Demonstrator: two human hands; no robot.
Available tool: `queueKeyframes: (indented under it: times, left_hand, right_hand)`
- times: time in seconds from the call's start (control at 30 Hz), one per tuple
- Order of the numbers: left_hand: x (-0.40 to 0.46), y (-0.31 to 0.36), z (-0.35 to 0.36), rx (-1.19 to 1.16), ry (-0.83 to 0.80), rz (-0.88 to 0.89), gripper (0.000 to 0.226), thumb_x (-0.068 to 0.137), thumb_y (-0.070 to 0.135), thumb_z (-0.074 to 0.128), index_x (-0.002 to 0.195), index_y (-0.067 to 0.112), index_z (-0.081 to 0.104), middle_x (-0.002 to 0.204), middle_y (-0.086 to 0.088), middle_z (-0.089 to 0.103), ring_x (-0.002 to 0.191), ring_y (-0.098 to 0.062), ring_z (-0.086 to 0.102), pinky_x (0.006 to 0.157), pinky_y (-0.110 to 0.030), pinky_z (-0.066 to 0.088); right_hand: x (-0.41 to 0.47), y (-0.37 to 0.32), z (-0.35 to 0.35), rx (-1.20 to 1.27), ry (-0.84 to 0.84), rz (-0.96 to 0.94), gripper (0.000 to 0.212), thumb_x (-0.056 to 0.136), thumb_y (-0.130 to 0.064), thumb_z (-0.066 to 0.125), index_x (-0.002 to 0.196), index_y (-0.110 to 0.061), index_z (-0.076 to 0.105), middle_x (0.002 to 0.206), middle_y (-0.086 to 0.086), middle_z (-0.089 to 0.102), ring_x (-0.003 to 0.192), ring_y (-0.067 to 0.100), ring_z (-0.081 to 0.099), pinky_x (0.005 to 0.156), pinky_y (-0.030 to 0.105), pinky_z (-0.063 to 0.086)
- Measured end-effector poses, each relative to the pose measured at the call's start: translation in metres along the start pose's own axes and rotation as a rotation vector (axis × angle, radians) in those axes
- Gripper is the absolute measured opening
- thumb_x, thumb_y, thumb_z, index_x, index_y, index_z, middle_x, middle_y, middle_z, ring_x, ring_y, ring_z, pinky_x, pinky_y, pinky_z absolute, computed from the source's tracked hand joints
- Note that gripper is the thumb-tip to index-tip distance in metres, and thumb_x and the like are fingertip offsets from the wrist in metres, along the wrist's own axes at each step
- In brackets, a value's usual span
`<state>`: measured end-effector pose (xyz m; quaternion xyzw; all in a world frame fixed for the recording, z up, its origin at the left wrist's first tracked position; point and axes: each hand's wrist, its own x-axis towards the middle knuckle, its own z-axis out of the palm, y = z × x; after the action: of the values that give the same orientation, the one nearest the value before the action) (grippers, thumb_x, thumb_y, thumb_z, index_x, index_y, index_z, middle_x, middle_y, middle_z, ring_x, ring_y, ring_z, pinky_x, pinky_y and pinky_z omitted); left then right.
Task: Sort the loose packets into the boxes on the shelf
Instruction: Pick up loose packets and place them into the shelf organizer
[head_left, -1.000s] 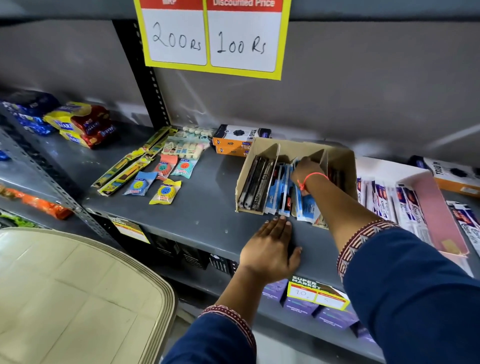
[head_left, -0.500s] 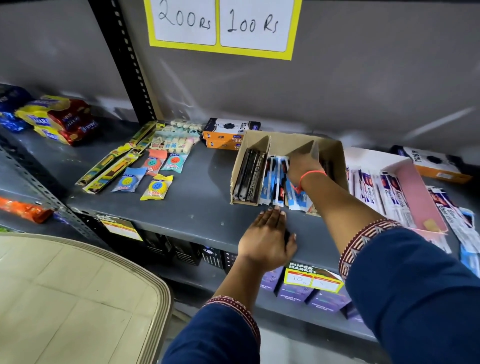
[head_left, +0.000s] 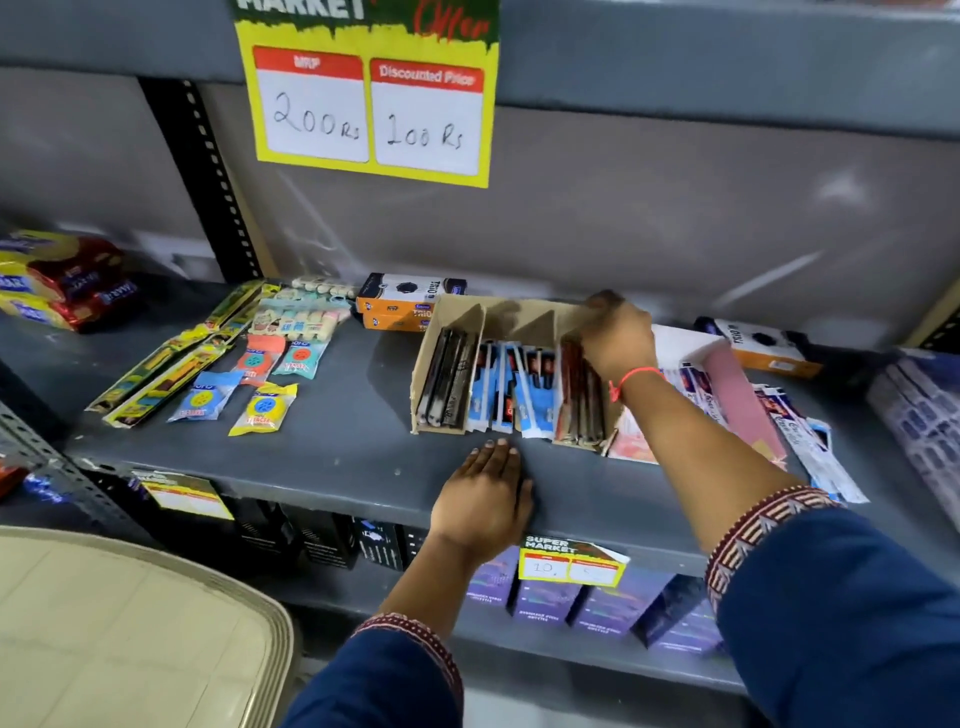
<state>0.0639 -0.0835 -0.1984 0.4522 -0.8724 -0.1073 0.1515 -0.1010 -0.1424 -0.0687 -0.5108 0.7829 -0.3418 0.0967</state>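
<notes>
A brown cardboard box (head_left: 422, 379) with dividers lies on the grey shelf (head_left: 337, 447). It holds black packets (head_left: 449, 374) on the left, blue packets (head_left: 514, 387) in the middle and dark red packets (head_left: 579, 402) on the right. My right hand (head_left: 618, 338) is over the back of the right compartment with bent, blurred fingers; I cannot tell if it grips anything. My left hand (head_left: 485, 499) lies flat, palm down, on the shelf's front edge just before the box and holds nothing. Loose round packets (head_left: 262, 410) and long yellow-green packets (head_left: 166, 366) lie to the left.
A pink-and-white box (head_left: 727, 374) with purple-white packets stands right of the cardboard box, under my forearm. Orange-black boxes (head_left: 408, 306) sit behind, and another (head_left: 763, 348) at the right. Biscuit packs (head_left: 57, 280) are far left. A beige tray (head_left: 130, 623) is at the lower left.
My right hand has shifted from the blue packets to the back of the right compartment. My left hand has stayed flat on the shelf edge. The camera has tilted upward.
</notes>
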Motion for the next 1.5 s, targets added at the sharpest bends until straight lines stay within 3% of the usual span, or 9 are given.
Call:
queueKeyframes:
  times: [0.13, 0.23, 0.4, 0.53, 0.6, 0.8, 0.97, 1.27, 1.5]
  left_hand:
    - [-0.004, 0.007, 0.003, 0.012, -0.048, 0.070, 0.054, 0.090, 0.032, 0.029, 0.108, -0.004, 0.064, 0.111, -0.021, 0.067, 0.103, -0.033, 0.063, 0.090, -0.040, 0.048]
    - [0.001, 0.027, 0.007, 0.024, -0.052, 0.159, 0.059, 0.091, 0.035, 0.025, 0.115, -0.005, 0.060, 0.118, -0.022, 0.062, 0.109, -0.034, 0.059, 0.095, -0.041, 0.044]
    - [0.016, 0.070, 0.013, 0.011, -0.110, 0.274, 0.074, 0.086, 0.043, 0.009, 0.130, -0.002, 0.047, 0.138, -0.019, 0.047, 0.127, -0.030, 0.044, 0.106, -0.035, 0.031]
    - [0.027, 0.090, 0.027, 0.055, -0.184, 0.362, 0.052, 0.086, 0.035, 0.030, 0.102, 0.005, 0.070, 0.107, -0.011, 0.071, 0.095, -0.021, 0.067, 0.075, -0.029, 0.054]
    - [0.032, 0.098, 0.037, 0.053, -0.165, 0.426, 0.052, 0.088, 0.034, 0.030, 0.105, 0.002, 0.067, 0.110, -0.014, 0.069, 0.099, -0.025, 0.066, 0.077, -0.033, 0.054]
    - [0.047, 0.124, 0.043, 0.058, -0.200, 0.512, 0.057, 0.097, 0.036, 0.025, 0.132, -0.006, 0.042, 0.140, -0.025, 0.042, 0.129, -0.034, 0.040, 0.108, -0.040, 0.028]
    - [0.059, 0.141, 0.048, 0.064, -0.212, 0.517, 0.055, 0.101, 0.035, 0.032, 0.143, 0.000, 0.025, 0.152, -0.018, 0.024, 0.140, -0.027, 0.019, 0.113, -0.033, 0.009]
    - [0.061, 0.142, 0.052, 0.080, -0.223, 0.493, 0.056, 0.100, 0.038, 0.030, 0.146, 0.007, 0.019, 0.155, -0.011, 0.018, 0.141, -0.022, 0.014, 0.113, -0.028, 0.003]
    - [0.061, 0.142, 0.053, 0.070, -0.216, 0.491, 0.056, 0.100, 0.039, 0.031, 0.146, 0.008, 0.020, 0.154, -0.010, 0.020, 0.141, -0.021, 0.016, 0.112, -0.027, 0.004]
  right_hand:
    - [0.009, 0.035, -0.034, 0.085, 0.115, 0.105, 0.040, 0.083, 0.004, 0.044, 0.119, -0.003, 0.059, 0.113, 0.032, 0.065, 0.105, 0.045, 0.062, 0.077, 0.035, 0.050]
    - [0.004, 0.064, -0.056, 0.014, 0.153, 0.195, 0.043, 0.083, 0.007, 0.043, 0.122, -0.003, 0.059, 0.124, 0.026, 0.062, 0.115, 0.039, 0.058, 0.093, 0.035, 0.046]
    - [-0.007, 0.097, -0.072, -0.006, 0.142, 0.296, 0.038, 0.089, -0.003, 0.045, 0.123, -0.006, 0.061, 0.128, 0.027, 0.058, 0.119, 0.042, 0.055, 0.098, 0.038, 0.044]
    - [-0.014, 0.113, -0.083, -0.010, 0.139, 0.345, 0.035, 0.093, -0.024, 0.049, 0.116, -0.003, 0.064, 0.126, 0.028, 0.059, 0.116, 0.044, 0.055, 0.098, 0.041, 0.044]
    - [-0.016, 0.123, -0.088, -0.018, 0.133, 0.368, 0.036, 0.091, -0.025, 0.050, 0.116, -0.006, 0.066, 0.125, 0.027, 0.061, 0.114, 0.045, 0.056, 0.098, 0.042, 0.045]
    - [-0.015, 0.159, -0.095, -0.102, 0.138, 0.509, 0.032, 0.086, -0.003, 0.048, 0.113, -0.001, 0.065, 0.119, 0.027, 0.063, 0.108, 0.045, 0.059, 0.090, 0.041, 0.048]
    - [-0.016, 0.190, -0.096, -0.199, 0.093, 0.638, 0.035, 0.088, -0.005, 0.049, 0.120, 0.005, 0.059, 0.127, 0.027, 0.059, 0.117, 0.044, 0.055, 0.095, 0.043, 0.046]
    - [-0.010, 0.216, -0.106, -0.149, 0.020, 0.713, 0.036, 0.088, -0.008, 0.051, 0.119, 0.008, 0.059, 0.126, 0.027, 0.060, 0.115, 0.041, 0.059, 0.095, 0.044, 0.047]
    - [0.007, 0.244, -0.103, -0.025, -0.047, 0.747, 0.033, 0.074, 0.009, 0.060, 0.107, 0.010, 0.063, 0.111, 0.027, 0.068, 0.094, 0.039, 0.070, 0.080, 0.049, 0.058]
